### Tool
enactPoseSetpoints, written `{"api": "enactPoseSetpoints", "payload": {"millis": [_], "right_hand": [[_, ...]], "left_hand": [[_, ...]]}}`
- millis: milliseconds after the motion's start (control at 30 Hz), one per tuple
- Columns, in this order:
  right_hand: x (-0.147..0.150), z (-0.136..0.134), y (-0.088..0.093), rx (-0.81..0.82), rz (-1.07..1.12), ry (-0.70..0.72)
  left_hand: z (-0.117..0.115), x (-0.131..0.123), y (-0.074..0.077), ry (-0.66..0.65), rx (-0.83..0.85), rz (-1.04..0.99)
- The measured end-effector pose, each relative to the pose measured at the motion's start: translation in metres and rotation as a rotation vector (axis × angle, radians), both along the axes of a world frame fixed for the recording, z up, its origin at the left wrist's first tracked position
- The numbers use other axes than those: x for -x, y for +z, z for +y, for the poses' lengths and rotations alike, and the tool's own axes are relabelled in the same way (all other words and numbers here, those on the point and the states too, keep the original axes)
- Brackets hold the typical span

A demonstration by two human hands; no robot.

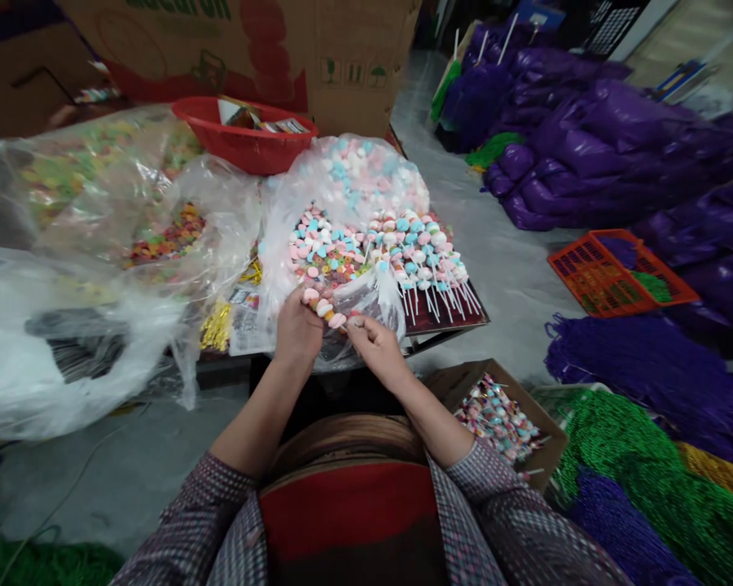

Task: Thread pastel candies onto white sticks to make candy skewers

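Observation:
Between my two hands is a candy skewer (325, 309) of pink and white marshmallows with orange-brown pieces between them, slanting down to the right. My left hand (298, 330) is closed round its upper left end. The fingers of my right hand (375, 346) pinch at its lower right end, where the stick is mostly hidden. Just beyond them lie loose pink, white and blue marshmallows (318, 242) and ring-shaped gummies (335, 267) in an opened clear plastic bag (278, 244). To the right, a pile of candy skewers (412, 248) rests with white sticks pointing toward me.
Large clear bags of gummies (98, 171) cover the table's left side, near gold twist ties (217, 325). Behind stand a red basin (244, 146) and a big cardboard box (354, 73). A carton of wrapped candy (501, 419), bead strands (641, 472) and an orange crate (592, 277) sit right.

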State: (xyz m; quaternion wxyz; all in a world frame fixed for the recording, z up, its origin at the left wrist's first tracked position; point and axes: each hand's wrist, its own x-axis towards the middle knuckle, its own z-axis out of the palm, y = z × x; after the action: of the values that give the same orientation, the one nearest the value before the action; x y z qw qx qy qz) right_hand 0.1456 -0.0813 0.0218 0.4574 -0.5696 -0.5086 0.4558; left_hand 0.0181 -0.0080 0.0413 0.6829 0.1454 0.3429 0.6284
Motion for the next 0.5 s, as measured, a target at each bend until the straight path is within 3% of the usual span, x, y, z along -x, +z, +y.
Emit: {"api": "enactPoseSetpoints", "payload": {"millis": [167,267,367,500], "right_hand": [[-0.025,0.014,0.034,-0.049,-0.04,0.025],[-0.055,0.035,0.063,-0.151,-0.136,-0.101],[-0.088,0.068,0.089,-0.267,-0.439,-0.262],[-0.118,0.118,0.105,-0.157,-0.96,-0.382]], "left_hand": [[0.003,0.009,-0.008,0.002,-0.041,0.143],[0.002,0.017,-0.026,0.05,-0.117,0.347],[0.001,0.024,-0.051,0.067,-0.241,0.612],[0.004,0.028,-0.075,0.068,-0.325,0.724]]}}
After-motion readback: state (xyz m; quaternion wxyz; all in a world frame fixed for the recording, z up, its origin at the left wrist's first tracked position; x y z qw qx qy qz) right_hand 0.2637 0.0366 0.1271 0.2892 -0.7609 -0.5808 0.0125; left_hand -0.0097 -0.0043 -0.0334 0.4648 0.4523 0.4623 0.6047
